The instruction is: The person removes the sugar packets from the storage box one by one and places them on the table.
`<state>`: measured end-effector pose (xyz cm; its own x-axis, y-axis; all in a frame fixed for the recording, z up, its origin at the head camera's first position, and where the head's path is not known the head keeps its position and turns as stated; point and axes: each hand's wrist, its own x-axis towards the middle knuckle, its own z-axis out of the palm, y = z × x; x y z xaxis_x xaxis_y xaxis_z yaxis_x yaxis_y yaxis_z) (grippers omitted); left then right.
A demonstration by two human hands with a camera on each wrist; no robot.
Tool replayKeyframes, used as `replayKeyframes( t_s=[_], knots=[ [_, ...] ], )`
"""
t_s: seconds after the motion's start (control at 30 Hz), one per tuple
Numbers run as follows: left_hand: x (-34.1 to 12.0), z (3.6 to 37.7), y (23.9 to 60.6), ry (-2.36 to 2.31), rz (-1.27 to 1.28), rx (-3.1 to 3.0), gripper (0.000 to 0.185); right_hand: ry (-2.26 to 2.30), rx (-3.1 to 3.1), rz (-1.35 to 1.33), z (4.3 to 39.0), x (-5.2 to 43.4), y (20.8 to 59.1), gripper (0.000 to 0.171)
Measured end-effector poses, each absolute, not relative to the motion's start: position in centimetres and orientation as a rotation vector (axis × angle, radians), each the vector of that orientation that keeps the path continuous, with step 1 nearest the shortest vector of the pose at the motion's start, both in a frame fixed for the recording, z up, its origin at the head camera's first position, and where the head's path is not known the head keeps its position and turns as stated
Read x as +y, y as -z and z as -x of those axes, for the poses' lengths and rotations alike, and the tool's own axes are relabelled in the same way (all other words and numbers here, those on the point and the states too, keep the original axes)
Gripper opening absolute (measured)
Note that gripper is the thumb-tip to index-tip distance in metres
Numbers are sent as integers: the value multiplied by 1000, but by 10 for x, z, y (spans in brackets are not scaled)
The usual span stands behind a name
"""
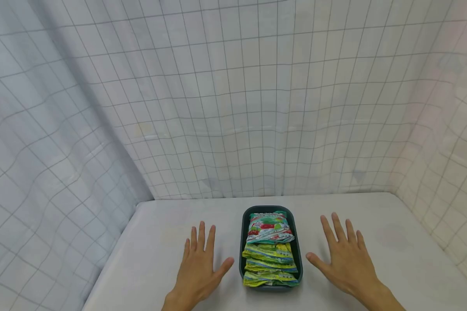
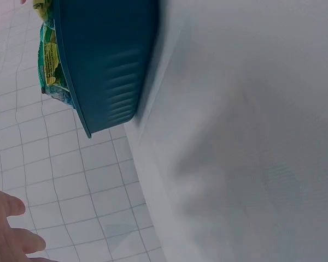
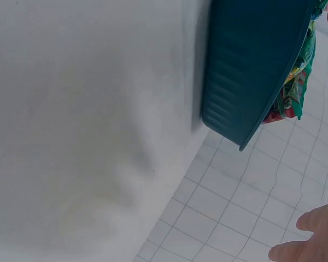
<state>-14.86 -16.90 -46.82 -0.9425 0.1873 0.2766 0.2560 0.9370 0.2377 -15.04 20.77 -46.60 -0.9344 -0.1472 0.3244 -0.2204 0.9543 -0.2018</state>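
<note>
A dark green plastic bin (image 1: 242,255) stands on the white table between my two hands. Inside it, several yellow-green snack packets (image 1: 270,265) lie overlapped in a row, and a red, white and green packet (image 1: 270,226) rests at the far end. To the left of the bin, my left hand (image 1: 198,268) is held palm down with fingers straight and thumb spread toward it. On the other side, my right hand (image 1: 346,263) mirrors this pose, fingers spread and holding nothing. Both wrist views show the bin's ribbed side wall (image 2: 117,82) apart from the fingers.
The white table (image 1: 155,242) reaches back to a white curtain with a grey grid (image 1: 257,108). More of the same gridded cloth hangs along the left side (image 1: 43,172) and the right side (image 1: 447,185). Soft hand shadows fall on the tabletop.
</note>
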Motion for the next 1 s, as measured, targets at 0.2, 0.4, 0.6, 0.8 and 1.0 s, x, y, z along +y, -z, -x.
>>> replayKeyframes(
  t_s=[0.2, 0.4, 0.6, 0.8, 1.0],
  knots=[
    [-166, 150, 467, 452, 335, -2841, 99, -380, -2801, -262, 152, 209, 466, 107],
    [-164, 148, 467, 486, 356, -2834, 97, -407, -2819, -262, 153, 207, 464, 108],
    [-161, 148, 468, 564, 368, -2830, 95, -446, -2785, -289, 156, 205, 461, 106],
    [-156, 147, 469, 672, 365, -2827, 94, -488, -2791, -304, 157, 201, 452, 106],
    [-153, 147, 471, 738, 355, -2831, 93, -520, -2786, -329, 160, 197, 447, 105]
  ],
)
